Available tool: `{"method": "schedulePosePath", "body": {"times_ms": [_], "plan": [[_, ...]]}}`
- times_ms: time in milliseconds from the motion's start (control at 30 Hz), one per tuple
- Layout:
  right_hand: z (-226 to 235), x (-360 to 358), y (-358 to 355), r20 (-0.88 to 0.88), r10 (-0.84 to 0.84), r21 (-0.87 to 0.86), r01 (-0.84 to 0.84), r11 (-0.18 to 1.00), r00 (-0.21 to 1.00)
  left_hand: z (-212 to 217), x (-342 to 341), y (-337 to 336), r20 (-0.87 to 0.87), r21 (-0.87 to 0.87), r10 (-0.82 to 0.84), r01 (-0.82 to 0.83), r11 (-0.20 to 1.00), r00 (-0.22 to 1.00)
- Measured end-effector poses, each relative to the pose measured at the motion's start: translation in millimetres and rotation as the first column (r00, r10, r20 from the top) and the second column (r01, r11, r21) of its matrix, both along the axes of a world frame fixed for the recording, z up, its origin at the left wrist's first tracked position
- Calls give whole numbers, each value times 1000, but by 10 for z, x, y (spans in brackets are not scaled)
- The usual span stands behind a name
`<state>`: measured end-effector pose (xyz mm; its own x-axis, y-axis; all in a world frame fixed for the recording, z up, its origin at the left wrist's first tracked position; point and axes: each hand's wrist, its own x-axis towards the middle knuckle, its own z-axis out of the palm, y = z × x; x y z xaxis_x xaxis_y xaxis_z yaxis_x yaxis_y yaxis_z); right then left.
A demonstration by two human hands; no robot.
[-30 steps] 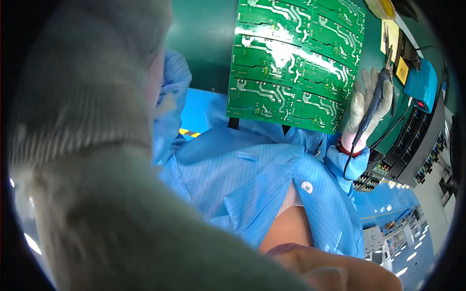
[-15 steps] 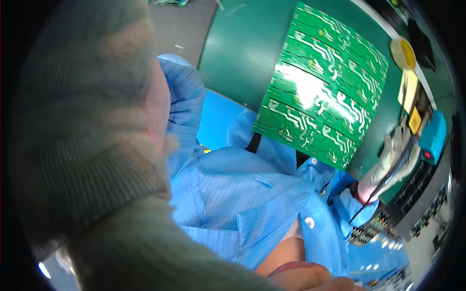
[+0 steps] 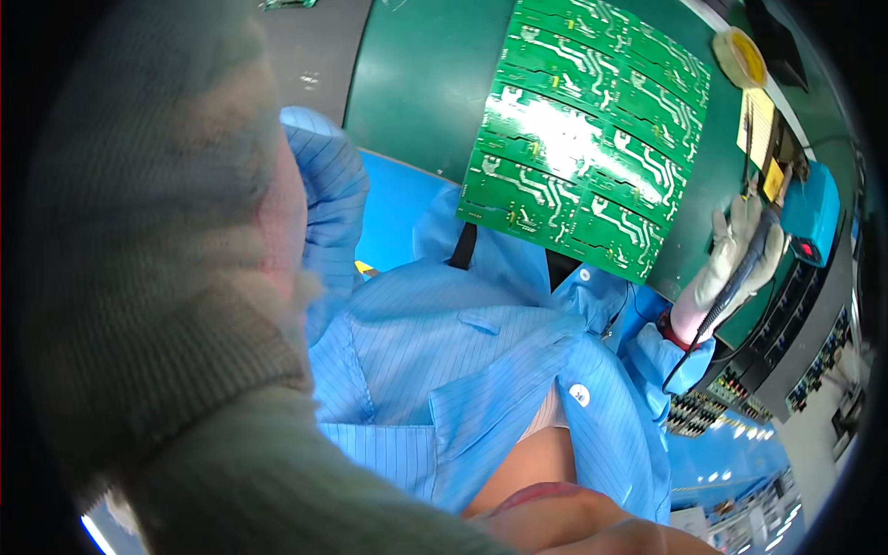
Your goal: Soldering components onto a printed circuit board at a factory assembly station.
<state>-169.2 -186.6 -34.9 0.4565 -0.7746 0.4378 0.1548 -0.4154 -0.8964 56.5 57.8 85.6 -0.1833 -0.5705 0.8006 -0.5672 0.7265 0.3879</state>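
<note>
My left hand (image 3: 176, 213), in a grey knitted glove, looms very close and blurred over the left side of the head view. Its fingers cannot be made out, nor can anything in them. On the right, my right hand (image 3: 733, 264) wears a pale glove and is closed around a dark blue soldering iron (image 3: 751, 252), whose cord runs back along the wrist. The hand is beside a turquoise soldering station (image 3: 810, 215). Left of it, a large green circuit board panel (image 3: 564, 199) with silvery traces lies on the green work mat (image 3: 407, 92), glare across its middle.
A roll of yellowish tape (image 3: 739, 57) sits at the far right, above a pale yellow pad (image 3: 756, 120). Black racks (image 3: 754, 356) line the right side, with populated boards (image 3: 698, 413) below them. A dark grey surface (image 3: 310, 69) adjoins the mat's left edge.
The view has shifted, so the board, mat and right hand all appear higher and farther left. The left hand still covers the left side.
</note>
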Motion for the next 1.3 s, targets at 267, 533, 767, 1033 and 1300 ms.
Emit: {"method": "schedulePosePath", "body": {"times_ms": [267,533,767,1033,1300], "plan": [[142,-39,135,-65,-56,102,62,993,996,42,68,-155,24,-6,-141,141,990,990],[154,-8,164,-111,-27,29,30,999,993,124,567,-320,-93,-119,117,-128,985,989],[-44,109,221,-102,149,205,-125,971,984,-1031,258,0,-467,831,760,-70,552,451],[-51,125,306,-155,72,106,-55,993,985,-1190,-69,-252,-815,579,521,361,731,254],[-73,138,307,-64,-4,6,5,1000,998,-1199,0,-209,-909,414,383,469,780,165]]}}
